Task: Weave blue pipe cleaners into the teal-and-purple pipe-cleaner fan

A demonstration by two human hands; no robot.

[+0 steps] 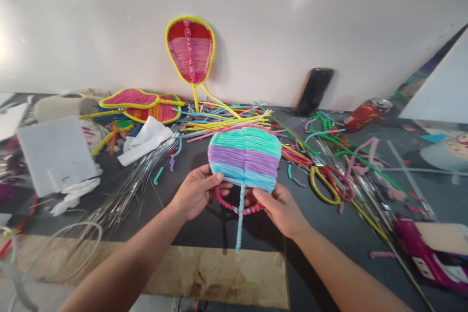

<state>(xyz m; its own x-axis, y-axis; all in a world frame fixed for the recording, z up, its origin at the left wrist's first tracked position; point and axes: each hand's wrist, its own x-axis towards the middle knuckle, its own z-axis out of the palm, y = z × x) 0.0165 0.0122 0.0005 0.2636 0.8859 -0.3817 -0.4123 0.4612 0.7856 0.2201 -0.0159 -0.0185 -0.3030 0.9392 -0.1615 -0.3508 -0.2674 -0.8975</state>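
Nearest to the camera, a brown board (219, 278) lies on the front edge of the dark table (329, 234). Above it, both hands hold one woven pipe-cleaner piece (244, 156) up over the table. The left hand (193, 192) grips its lower left edge, with the thumb on the front and the other fingers curled behind. The right hand (280, 209) grips the lower right edge in the same way, the thumb pressing on the front. The piece has bands of green, purple and light blue, a pink rim at the bottom, and a light blue stem (240, 222) hanging down between the two hands.

To the left, a white block (54, 153) stands on the table, with silver wires (135, 180) just beside it and a white tissue (146, 139) behind them. To the right lie red and yellow loops (329, 183) and a purple tool (424, 253).

Farther back, a heap of coloured pipe cleaners (234, 119) covers the table. A pink and yellow woven shape (141, 105) lies at the left of it. At the wall, a red woven leaf shape (190, 48) leans upright, a dark phone (314, 90) leans also, and a red can (367, 113) lies on its side.
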